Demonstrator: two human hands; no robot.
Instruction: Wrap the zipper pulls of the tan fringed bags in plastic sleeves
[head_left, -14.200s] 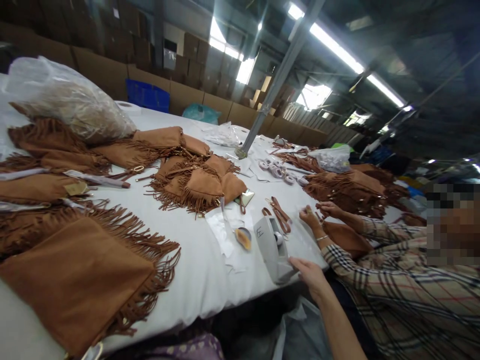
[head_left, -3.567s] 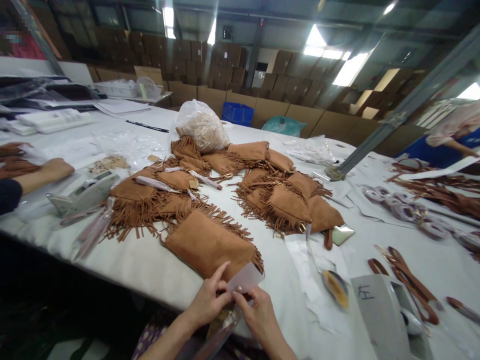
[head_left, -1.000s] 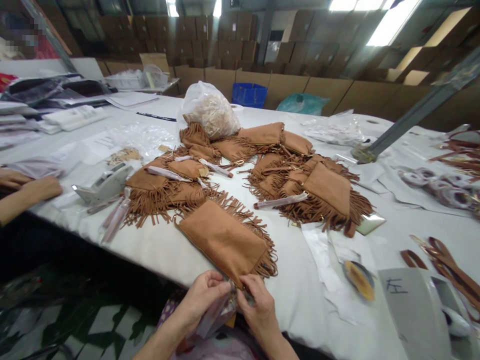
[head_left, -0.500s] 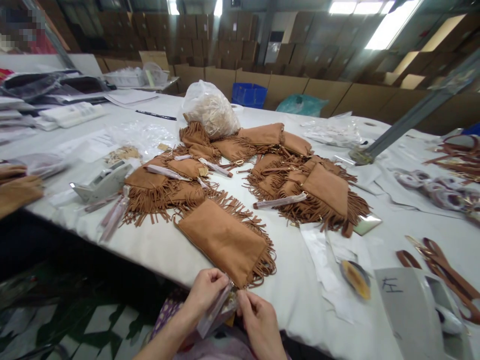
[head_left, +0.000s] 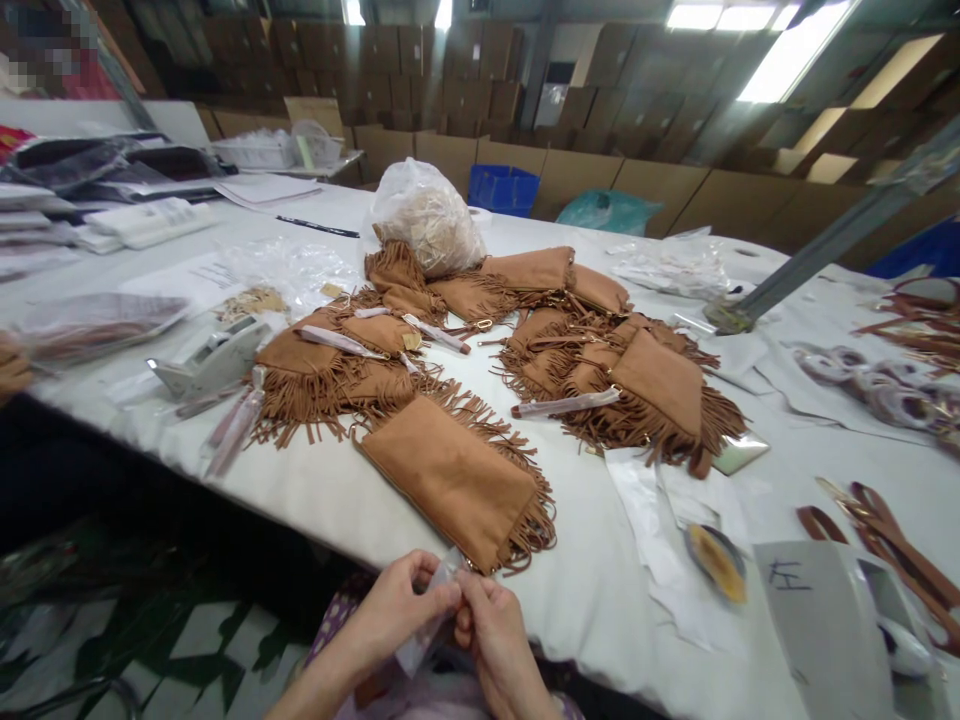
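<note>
A brown fringed pouch (head_left: 450, 470) lies flat, its near corner at the table edge just beyond my hands. My left hand (head_left: 405, 605) is closed, thumb and fingers pinching a clear plastic sleeve (head_left: 424, 640) that hangs toward my lap. Fingertips touching the left thumb, my right hand (head_left: 491, 630) is closed in a pinch beside the pouch corner. What sits between the right fingers is hidden. More fringed pouches (head_left: 660, 385) are heaped on the right, and others (head_left: 296, 365) lie on the left with plastic-wrapped straps (head_left: 341, 341) on them.
A tape dispenser (head_left: 210, 355) stands at the left, a larger one (head_left: 825, 620) at the near right. A yellow-brown oval piece (head_left: 716, 563) and brown straps (head_left: 900, 550) lie on the right. A slanted metal post (head_left: 817, 245) rises there. Another person's hand (head_left: 11, 368) shows at far left.
My hands have come closer together, the right moving left until the fingertips meet. The plastic sleeve has shifted between them. At far left, the other person's hand has drawn back toward the frame edge.
</note>
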